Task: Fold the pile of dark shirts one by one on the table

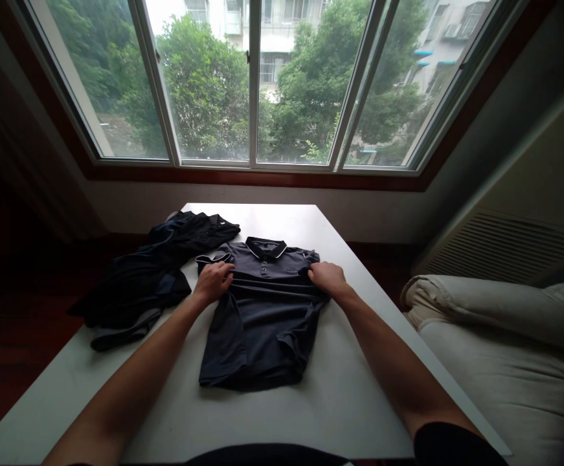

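A dark grey polo shirt (262, 310) lies front up on the white table, its black collar (266, 246) with white trim at the far end. Horizontal creases run across its chest, and the lower part is rumpled at the right. At the shirt's left side, just below the white-edged sleeve, my left hand (214, 281) has its fingers curled onto the fabric. My right hand (327, 278) is closed on the opposite side near the other sleeve, its fingertips partly hidden by the cloth.
A heap of dark clothes (153, 268) lies along the table's left edge, partly hanging over it. The white table (354, 401) narrows toward a window (252, 84) and wall. A pale padded sofa (509, 349) stands to the right.
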Available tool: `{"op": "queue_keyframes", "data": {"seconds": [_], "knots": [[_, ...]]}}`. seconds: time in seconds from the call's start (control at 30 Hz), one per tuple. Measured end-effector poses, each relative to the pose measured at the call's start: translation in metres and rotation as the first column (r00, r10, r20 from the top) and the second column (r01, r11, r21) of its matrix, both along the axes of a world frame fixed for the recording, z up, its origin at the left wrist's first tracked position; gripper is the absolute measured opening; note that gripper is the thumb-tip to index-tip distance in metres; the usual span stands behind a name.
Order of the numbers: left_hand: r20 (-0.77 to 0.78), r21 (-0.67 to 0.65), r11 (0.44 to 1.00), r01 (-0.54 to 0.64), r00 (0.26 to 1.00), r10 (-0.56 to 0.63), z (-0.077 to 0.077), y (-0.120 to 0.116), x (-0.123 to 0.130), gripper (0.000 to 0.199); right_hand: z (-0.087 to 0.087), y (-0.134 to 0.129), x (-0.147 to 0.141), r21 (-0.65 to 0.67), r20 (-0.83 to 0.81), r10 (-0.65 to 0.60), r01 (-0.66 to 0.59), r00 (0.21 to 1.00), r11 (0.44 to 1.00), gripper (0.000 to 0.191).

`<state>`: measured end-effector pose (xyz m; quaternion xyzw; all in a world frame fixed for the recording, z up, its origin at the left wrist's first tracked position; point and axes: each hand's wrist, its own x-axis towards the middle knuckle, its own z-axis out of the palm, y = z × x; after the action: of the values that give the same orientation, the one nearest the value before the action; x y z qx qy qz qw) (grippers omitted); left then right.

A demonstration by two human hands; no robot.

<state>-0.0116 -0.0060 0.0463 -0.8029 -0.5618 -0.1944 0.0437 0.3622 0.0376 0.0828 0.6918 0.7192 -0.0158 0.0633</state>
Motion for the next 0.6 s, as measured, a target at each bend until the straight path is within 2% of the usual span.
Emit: {"op": "queue_keyframes", "data": {"seconds": [0.07,0.1,0.17,0.23,0.27,0.3,0.37,0.4,0.43,0.5,0.53,0.6], "knots": [[-0.025,-0.130,0.965,0.228,0.972,-0.233,0.003,-0.009,0.020,0.029,-0.011,-0.006,-0.018,0.140,-0.065,0.123,-0.113,0.990,0.984,0.040],[-0.037,-0.188,0.934,0.303,0.948,-0.315,0.006,-0.014,0.028,0.027,-0.017,-0.008,-0.026,0.213,-0.105,0.214,-0.188,0.971,0.959,0.038],[-0.054,-0.282,0.889,0.360,0.919,-0.390,0.013,-0.025,0.041,0.024,-0.031,-0.009,-0.040,0.312,-0.196,0.421,-0.350,0.886,0.883,0.033],[-0.068,-0.371,0.868,0.330,0.923,-0.380,0.021,-0.035,0.046,0.024,-0.045,-0.004,-0.044,0.320,-0.294,0.565,-0.478,0.770,0.818,0.030],[-0.075,-0.420,0.855,0.303,0.928,-0.366,0.026,-0.040,0.047,0.024,-0.051,0.001,-0.041,0.307,-0.335,0.593,-0.510,0.732,0.804,0.030],[-0.083,-0.475,0.834,0.280,0.930,-0.359,0.030,-0.044,0.047,0.023,-0.057,0.007,-0.034,0.290,-0.359,0.585,-0.509,0.727,0.811,0.032],[-0.078,-0.589,0.766,0.256,0.926,-0.370,0.040,-0.052,0.046,0.023,-0.064,0.019,-0.014,0.262,-0.348,0.463,-0.390,0.815,0.883,0.039],[-0.062,-0.645,0.717,0.263,0.918,-0.392,0.045,-0.056,0.047,0.023,-0.066,0.026,-0.001,0.260,-0.324,0.348,-0.271,0.880,0.927,0.042],[-0.039,-0.703,0.654,0.281,0.903,-0.429,0.050,-0.061,0.049,0.023,-0.068,0.031,0.013,0.267,-0.304,0.214,-0.133,0.928,0.954,0.045],[0.045,-0.803,0.488,0.342,0.851,-0.523,0.060,-0.073,0.056,0.023,-0.067,0.038,0.039,0.300,-0.294,-0.026,0.118,0.956,0.947,0.047],[0.111,-0.841,0.382,0.383,0.814,-0.571,0.065,-0.078,0.060,0.024,-0.065,0.040,0.050,0.323,-0.294,-0.100,0.198,0.950,0.926,0.047],[0.307,-0.873,0.120,0.473,0.723,-0.619,0.074,-0.087,0.068,0.029,-0.060,0.041,0.063,0.382,-0.296,-0.152,0.263,0.943,0.886,0.046]]}}
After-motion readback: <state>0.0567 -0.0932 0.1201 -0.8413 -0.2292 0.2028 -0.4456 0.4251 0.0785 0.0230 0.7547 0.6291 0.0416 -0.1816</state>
